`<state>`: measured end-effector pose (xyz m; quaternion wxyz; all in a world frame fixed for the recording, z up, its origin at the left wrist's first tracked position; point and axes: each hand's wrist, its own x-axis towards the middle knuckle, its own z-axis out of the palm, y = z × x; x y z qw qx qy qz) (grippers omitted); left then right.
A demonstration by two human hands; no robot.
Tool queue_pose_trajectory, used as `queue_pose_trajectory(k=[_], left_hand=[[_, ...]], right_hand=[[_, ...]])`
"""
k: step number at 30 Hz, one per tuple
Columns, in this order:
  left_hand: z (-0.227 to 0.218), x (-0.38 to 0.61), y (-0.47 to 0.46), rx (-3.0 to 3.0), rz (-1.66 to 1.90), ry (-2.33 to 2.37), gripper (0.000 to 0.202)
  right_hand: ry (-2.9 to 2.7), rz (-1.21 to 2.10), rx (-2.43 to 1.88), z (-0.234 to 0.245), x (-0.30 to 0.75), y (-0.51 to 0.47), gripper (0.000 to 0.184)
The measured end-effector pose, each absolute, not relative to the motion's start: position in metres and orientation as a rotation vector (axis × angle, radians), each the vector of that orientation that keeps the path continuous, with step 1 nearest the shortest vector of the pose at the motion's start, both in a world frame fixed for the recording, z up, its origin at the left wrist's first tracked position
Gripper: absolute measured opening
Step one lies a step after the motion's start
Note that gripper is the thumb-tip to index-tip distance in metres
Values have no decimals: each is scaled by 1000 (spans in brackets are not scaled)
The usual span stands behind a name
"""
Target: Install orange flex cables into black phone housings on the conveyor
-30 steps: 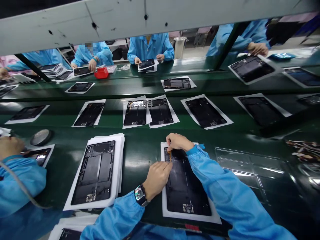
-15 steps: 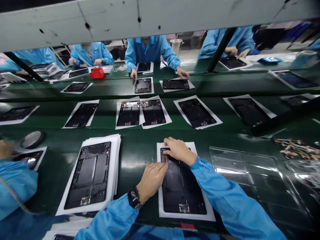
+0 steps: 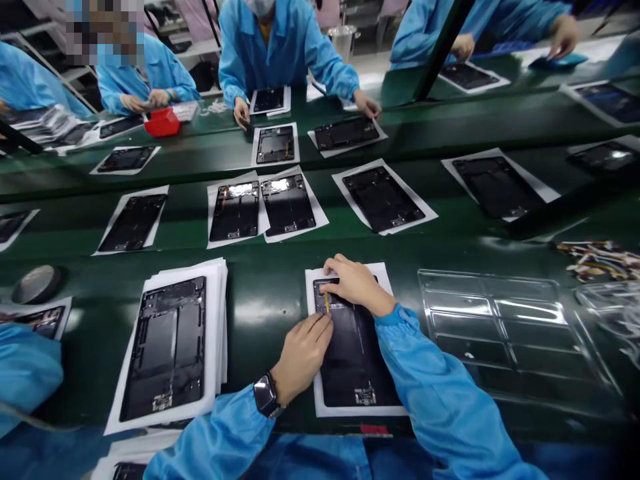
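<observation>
In front of me a black tablet housing (image 3: pixel 345 360) lies on a white sheet (image 3: pixel 390 273). A narrow orange-yellow flex cable (image 3: pixel 327 303) runs along the upper left of the housing. My left hand (image 3: pixel 306 350), with a watch on the wrist, is closed, its fingertips at the cable's lower end. Reaching over the housing from the right, my right hand (image 3: pixel 359 285) has bent fingers, and its thumb meets the cable's upper end. Its fingertips partly cover the housing's top left corner.
To the left, another tablet housing (image 3: pixel 167 347) rests on stacked white sheets. A clear plastic tray (image 3: pixel 530 327) is at right, with loose cables (image 3: pixel 600 260) behind it. Several housings lie on a green surface (image 3: pixel 380 250) farther back. Co-workers in blue sleeves (image 3: pixel 320 57) work opposite.
My view has tilted down and shifted, so the overhead beam has left the picture. Both hands stay at the cable, which shows more clearly between them. A co-worker's hand at far right has lifted rightward.
</observation>
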<state>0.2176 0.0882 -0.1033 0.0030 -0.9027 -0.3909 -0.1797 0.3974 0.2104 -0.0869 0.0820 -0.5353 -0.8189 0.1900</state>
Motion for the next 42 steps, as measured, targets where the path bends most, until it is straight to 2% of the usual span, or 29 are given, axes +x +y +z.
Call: queue_pose_trajectory(k=[14, 19, 23, 28, 33, 37, 42], left_hand=[[-102, 221, 89, -2797, -517, -1208, 32], [-99, 222, 87, -2795, -399, -1181, 33], [-98, 225, 85, -2801, -296, -1171, 29], [-92, 225, 89, -2891, -398, -1186, 23], [-83, 216, 107, -2928, -414, -1262, 28], [-83, 212, 114, -3025, -276, -1192, 31], [-78, 205, 110, -3117, -282, -1214, 35]], right_hand=[[-2419, 568, -1607, -86, 399, 208, 31], [-2425, 583, -1615, -85, 399, 208, 31], [-2426, 583, -1626, -85, 399, 208, 31], [-2425, 570, -1650, -84, 396, 207, 31], [-2327, 699, -1538, -70, 403, 197, 16], [-2250, 839, -1457, -49, 417, 175, 29], [-2083, 967, -1562, -36, 429, 131, 10]])
